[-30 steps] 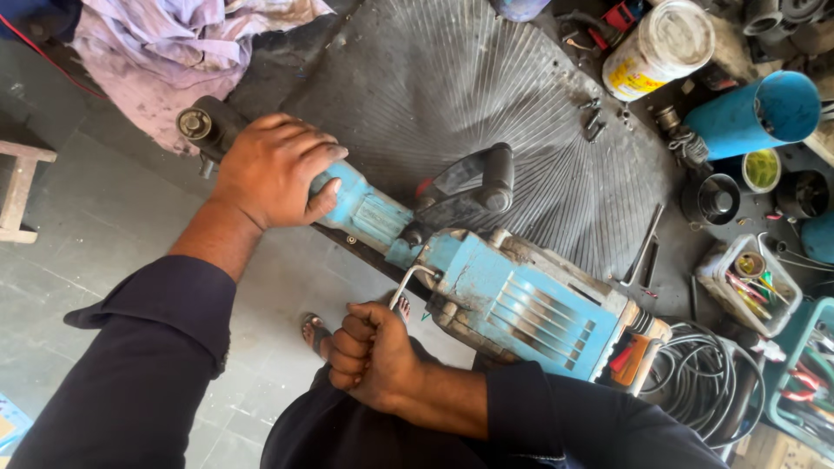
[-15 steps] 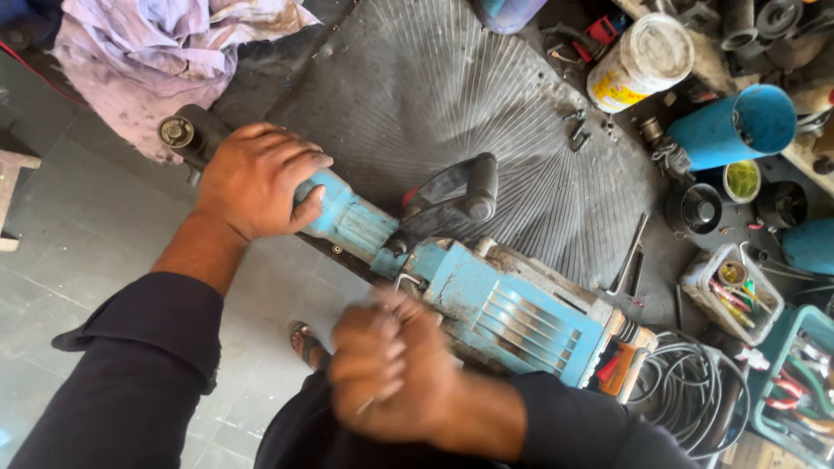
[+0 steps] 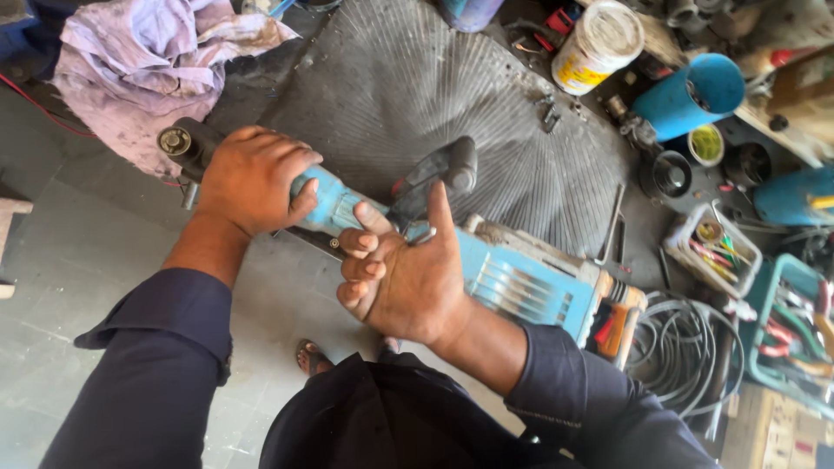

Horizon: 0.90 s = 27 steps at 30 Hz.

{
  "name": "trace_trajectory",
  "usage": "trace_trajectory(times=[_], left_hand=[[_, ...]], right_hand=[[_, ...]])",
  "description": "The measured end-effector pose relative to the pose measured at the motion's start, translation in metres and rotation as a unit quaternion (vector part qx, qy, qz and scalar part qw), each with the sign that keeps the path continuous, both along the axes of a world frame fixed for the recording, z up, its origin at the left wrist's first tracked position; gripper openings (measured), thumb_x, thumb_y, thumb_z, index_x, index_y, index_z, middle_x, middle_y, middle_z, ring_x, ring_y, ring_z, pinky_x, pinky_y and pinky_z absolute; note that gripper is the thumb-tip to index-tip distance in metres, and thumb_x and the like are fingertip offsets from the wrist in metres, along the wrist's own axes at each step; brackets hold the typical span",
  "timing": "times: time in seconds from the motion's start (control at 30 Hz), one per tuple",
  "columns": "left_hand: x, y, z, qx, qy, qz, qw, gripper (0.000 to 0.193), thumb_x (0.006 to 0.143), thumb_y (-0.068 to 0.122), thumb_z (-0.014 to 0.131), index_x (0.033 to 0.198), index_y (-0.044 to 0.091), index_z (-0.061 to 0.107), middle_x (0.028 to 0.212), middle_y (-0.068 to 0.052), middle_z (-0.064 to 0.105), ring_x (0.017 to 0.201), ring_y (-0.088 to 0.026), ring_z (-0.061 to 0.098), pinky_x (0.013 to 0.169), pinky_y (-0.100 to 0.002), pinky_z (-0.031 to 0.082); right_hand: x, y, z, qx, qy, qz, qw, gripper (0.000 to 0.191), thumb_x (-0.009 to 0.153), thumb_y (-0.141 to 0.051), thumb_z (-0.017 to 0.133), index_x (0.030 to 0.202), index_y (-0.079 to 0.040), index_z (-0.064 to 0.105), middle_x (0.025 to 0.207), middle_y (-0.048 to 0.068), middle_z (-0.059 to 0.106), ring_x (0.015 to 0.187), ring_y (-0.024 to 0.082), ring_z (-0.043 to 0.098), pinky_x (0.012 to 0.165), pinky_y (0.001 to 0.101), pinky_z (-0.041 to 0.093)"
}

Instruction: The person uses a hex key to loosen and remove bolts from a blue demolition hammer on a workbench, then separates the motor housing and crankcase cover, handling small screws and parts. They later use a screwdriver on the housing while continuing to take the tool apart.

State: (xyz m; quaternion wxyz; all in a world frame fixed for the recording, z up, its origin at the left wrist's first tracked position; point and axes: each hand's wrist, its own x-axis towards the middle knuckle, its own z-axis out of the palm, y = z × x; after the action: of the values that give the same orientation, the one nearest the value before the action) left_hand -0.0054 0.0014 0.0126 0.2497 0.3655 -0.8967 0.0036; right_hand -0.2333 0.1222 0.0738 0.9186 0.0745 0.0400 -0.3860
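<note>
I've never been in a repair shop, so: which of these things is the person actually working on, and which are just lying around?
In hand:
- blue demolition hammer
- left hand, gripping its front barrel
- right hand, against the middle of the tool with fingers curled; whether it pinches a small part is unclear

Lying about:
- round fan grille
- stained cloth
- paint can
- blue pipe
- coiled cable
- trays of hand tools

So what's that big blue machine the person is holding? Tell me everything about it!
The big blue power tool is a long, heavy hammer-type machine with a light-blue, grimy metal-looking body, ribbed on one side. It lies slanted across the floor. A black side handle sticks up mid-body. The left hand grips the narrow front barrel; the right hand presses against its middle, fingers curled.
</note>
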Motion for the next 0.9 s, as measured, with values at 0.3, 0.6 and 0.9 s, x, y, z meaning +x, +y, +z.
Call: trace_trajectory(times=[0.3,0.6,0.9], left_hand=[[-0.012,0.006,0.018,-0.011,0.038,-0.014,0.999,0.024,0.087,0.03,0.069,0.101,0.012,0.074,0.101,-0.006,0.076,0.097,-0.027,0.071,0.095,-0.044,0.05],[-0.014,0.018,0.044,-0.022,0.055,-0.027,0.998,0.021,0.086,0.029,0.07,0.096,0.011,0.075,0.099,-0.007,0.077,0.093,-0.028,0.07,0.09,-0.045,0.049],[-0.019,0.039,0.059,-0.025,0.073,-0.02,0.997,0.018,0.088,0.028,0.071,0.096,0.013,0.076,0.098,-0.007,0.077,0.094,-0.029,0.071,0.088,-0.045,0.049]], right_hand=[[0.026,0.031,0.009,-0.001,0.089,-0.107,0.99,0.054,0.106,-0.055,0.038,0.09,-0.009,0.061,0.072,0.0,0.054,0.063,0.013,0.052,0.065,0.0288,0.043],[0.027,0.029,0.011,-0.001,-0.103,-0.183,0.978,0.045,0.114,-0.034,0.036,0.077,-0.013,0.05,0.061,-0.004,0.046,0.047,0.007,0.038,0.049,0.0253,0.037],[-0.005,0.052,0.014,0.035,-0.009,-0.191,0.981,0.046,0.11,-0.04,0.041,0.076,-0.011,0.05,0.065,-0.006,0.045,0.048,0.005,0.042,0.049,0.0236,0.039]])
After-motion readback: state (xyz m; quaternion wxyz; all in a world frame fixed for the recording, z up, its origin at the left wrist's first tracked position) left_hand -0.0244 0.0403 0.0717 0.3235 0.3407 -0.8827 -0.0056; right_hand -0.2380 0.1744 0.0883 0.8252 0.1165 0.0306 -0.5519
